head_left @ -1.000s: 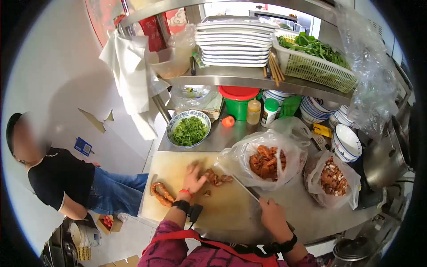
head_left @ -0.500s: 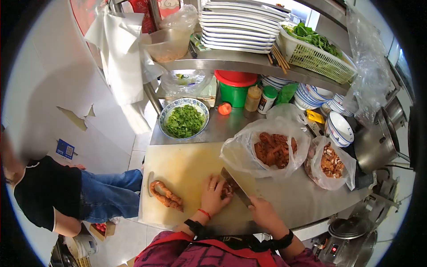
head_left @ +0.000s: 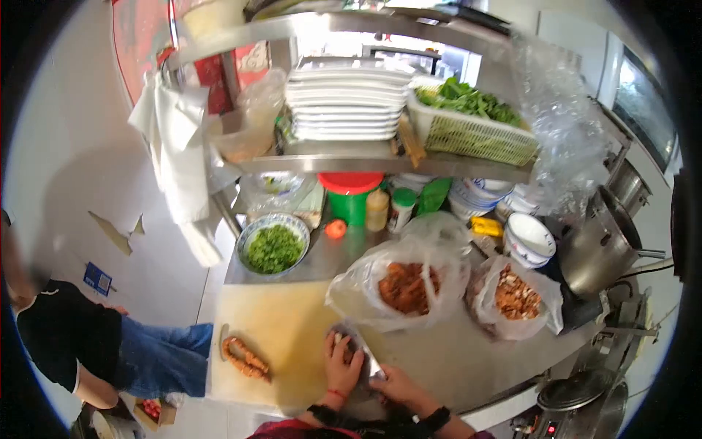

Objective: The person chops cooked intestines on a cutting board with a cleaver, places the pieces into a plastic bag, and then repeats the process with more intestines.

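My right hand [head_left: 391,384] is closed round the handle of a cleaver [head_left: 363,350] at the right part of the cutting board [head_left: 292,307]. Against the blade's left side lies my left hand [head_left: 344,362], its fingers bent over something too hidden to name. A curved piece of reddish-brown meat [head_left: 245,358] rests on the board's left side. Beyond the cleaver, a plastic bag [head_left: 351,293] holds dark meat pieces [head_left: 409,287]. Further right, a second bag [head_left: 482,296] contains chopped meat [head_left: 517,294].
A bowl of chopped greens [head_left: 273,249] stands behind the board. Stacked plates [head_left: 347,102] and a basket of leaves [head_left: 475,135] occupy the shelf above. Pots [head_left: 596,256] stand at right. Another person [head_left: 69,336] is at left.
The view has tilted upward, so the board and counter appear lower. The cleaver stays in my right hand, and my left hand is still beside the blade.
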`<state>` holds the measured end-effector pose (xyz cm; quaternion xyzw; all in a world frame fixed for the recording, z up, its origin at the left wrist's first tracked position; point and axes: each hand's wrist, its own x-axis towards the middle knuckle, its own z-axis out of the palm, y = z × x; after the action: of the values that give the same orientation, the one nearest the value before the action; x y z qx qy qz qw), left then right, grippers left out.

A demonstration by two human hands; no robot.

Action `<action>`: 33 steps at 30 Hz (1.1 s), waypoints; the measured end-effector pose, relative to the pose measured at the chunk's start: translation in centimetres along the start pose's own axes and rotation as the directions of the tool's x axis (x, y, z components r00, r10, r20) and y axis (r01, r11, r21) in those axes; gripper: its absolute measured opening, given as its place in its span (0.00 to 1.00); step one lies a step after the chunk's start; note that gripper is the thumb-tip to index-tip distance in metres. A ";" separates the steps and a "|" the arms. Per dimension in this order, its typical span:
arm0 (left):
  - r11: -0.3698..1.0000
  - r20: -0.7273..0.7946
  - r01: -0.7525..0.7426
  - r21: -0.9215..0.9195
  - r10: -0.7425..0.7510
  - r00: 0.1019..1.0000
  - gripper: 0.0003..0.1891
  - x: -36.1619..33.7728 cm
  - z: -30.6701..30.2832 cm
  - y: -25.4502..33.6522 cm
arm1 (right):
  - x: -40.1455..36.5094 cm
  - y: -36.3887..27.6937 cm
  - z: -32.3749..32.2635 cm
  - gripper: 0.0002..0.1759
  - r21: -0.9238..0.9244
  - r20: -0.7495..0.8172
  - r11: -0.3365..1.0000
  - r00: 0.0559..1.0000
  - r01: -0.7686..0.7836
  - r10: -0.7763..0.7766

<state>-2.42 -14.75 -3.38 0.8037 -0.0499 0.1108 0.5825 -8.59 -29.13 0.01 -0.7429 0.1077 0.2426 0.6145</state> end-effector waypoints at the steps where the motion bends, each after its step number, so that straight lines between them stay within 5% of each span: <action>1: 0.999 -0.010 -0.028 -0.018 0.028 1.000 0.20 -0.2 0.2 0.6 | -0.9 -0.2 -0.3 0.10 0.110 0.020 0.994 1.000 -0.007 0.004; 3: 0.961 -0.067 -0.240 0.138 0.251 0.966 0.18 -0.9 0.8 2.9 | -2.2 0.3 -2.0 0.15 0.048 0.021 0.991 0.992 0.124 -0.125; 11: 0.756 0.142 -0.653 -0.051 0.652 0.745 0.15 -1.4 12.3 18.2 | -13.9 0.1 -13.0 0.19 0.066 -0.377 0.964 0.901 0.258 -0.215; 18: 0.662 0.472 -0.650 -0.374 0.739 0.482 0.15 -4.9 24.1 21.8 | -19.8 3.2 -20.7 0.16 0.568 -0.513 0.758 0.858 0.321 0.021; 22: 0.743 0.676 -0.593 -0.311 0.611 0.411 0.15 -4.0 28.5 21.3 | -19.3 5.2 -23.6 0.15 0.663 -0.504 0.692 0.854 0.286 0.130; 25: 0.762 0.678 -0.591 -0.265 0.583 0.448 0.14 -2.6 31.8 21.6 | -18.3 5.8 -25.8 0.13 0.769 -0.496 0.534 0.855 0.351 0.152; 30: 0.836 0.668 -0.542 -0.084 0.451 0.592 0.12 1.3 37.8 20.5 | -17.4 6.7 -28.4 0.14 0.724 -0.578 0.543 0.804 0.425 0.141; 33: 0.723 0.550 -0.691 0.006 0.575 0.606 0.13 3.1 40.3 19.7 | -19.0 5.2 -29.4 0.17 0.643 -0.675 0.543 0.735 0.540 0.068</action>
<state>1.29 -59.01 3.56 0.7902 -0.4726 0.0980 0.3776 -20.58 -61.24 8.59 -0.4201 0.2953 -0.1893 0.8370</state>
